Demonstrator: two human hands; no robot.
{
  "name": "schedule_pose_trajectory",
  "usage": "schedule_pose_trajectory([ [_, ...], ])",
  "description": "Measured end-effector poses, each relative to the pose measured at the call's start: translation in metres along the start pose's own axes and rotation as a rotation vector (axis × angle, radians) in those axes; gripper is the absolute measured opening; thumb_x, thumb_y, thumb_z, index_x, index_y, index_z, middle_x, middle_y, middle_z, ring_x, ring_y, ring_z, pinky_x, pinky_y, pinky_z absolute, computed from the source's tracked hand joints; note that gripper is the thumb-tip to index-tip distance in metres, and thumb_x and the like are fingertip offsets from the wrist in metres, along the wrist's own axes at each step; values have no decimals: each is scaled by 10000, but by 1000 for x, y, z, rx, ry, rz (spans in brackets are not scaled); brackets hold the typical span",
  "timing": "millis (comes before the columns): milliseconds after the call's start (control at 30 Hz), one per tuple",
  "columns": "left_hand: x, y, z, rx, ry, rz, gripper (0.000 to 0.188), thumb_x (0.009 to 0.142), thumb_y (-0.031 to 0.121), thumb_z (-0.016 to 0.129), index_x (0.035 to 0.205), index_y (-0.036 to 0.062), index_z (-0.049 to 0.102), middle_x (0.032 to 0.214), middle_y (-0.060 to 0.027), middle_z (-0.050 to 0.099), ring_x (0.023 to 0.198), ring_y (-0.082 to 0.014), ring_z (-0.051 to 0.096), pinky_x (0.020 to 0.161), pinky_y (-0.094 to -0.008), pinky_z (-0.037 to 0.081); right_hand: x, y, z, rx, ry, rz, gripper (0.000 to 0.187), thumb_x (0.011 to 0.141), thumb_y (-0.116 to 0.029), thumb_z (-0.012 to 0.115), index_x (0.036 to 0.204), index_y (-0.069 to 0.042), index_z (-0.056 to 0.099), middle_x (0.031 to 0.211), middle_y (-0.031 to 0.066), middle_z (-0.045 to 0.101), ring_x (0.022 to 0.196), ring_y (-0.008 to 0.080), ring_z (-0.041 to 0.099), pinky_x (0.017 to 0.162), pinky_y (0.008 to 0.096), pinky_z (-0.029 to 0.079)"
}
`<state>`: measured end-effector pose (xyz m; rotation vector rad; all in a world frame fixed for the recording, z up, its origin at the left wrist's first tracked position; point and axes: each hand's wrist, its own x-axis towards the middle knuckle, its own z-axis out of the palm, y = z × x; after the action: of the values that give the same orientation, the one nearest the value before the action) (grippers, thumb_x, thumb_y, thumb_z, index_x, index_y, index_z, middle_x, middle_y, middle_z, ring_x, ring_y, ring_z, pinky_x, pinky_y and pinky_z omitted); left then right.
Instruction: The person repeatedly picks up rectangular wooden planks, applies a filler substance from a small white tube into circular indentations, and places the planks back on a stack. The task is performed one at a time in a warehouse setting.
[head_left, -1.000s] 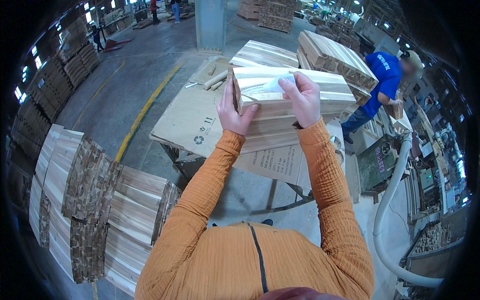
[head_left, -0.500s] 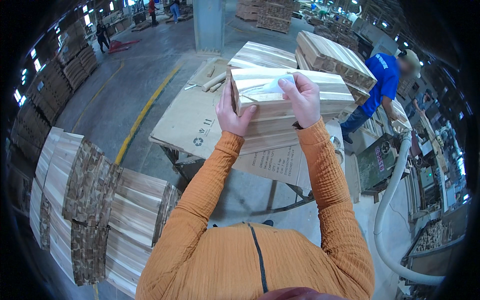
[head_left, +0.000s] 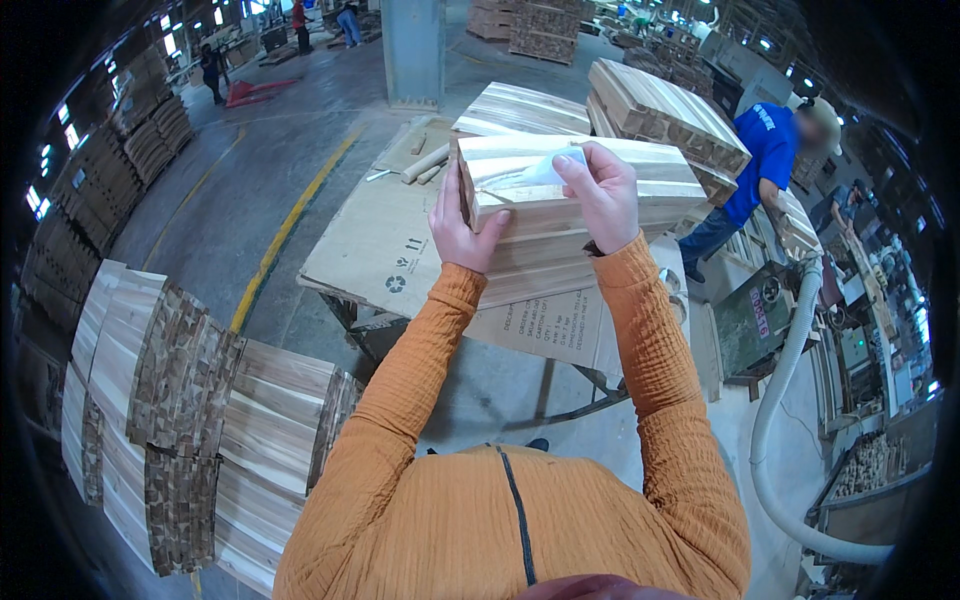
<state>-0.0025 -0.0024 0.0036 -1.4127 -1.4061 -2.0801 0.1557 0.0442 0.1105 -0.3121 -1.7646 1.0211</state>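
Change is slight at my hands — across the last second both have kept their places, so the work stays at one spot on the board [head_left: 655,178]. My forearms reach up and forward, elbows a little out. My left hand [head_left: 463,225] cups the board's near left corner, fingers up the end face, thumb along the near side; whether it clamps or merely steadies, I cannot tell. My right hand [head_left: 607,190] pinches a white piece [head_left: 550,170] between thumb and fingers, slanted low over the board's top; its material is unclear. The board tops a pile set toward the right edge of the cardboard-covered worktop [head_left: 365,245]. Toward the far left corner lies a dowel [head_left: 428,163]; more boards [head_left: 670,95] stand stacked at the far right corner. Beyond that edge, a co-worker [head_left: 760,150] in blue leans over a panel [head_left: 800,228] — its pale face now shows, which alters nothing under my fingers. Farther off stands a column [head_left: 417,50].
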Motion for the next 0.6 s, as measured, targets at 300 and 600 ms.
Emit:
schedule_pose_trajectory([
  [300,-1,-1,0,21,6,-2,957,697,663,624,1333,-19,412,1216,-214,551,1089,-359,546,916,-440,395,-1,0,-3,5,16,-3,198,859,-195,651,822,-3,626,656,-33,559,589,20,478,527,175,372],
  [600,-2,-5,0,29,-3,3,954,709,677,604,1333,-19,411,1225,-211,545,1089,-352,544,914,-440,388,-1,1,-7,-10,37,-9,193,855,-195,653,815,-8,628,651,-37,557,585,14,473,524,174,365],
])
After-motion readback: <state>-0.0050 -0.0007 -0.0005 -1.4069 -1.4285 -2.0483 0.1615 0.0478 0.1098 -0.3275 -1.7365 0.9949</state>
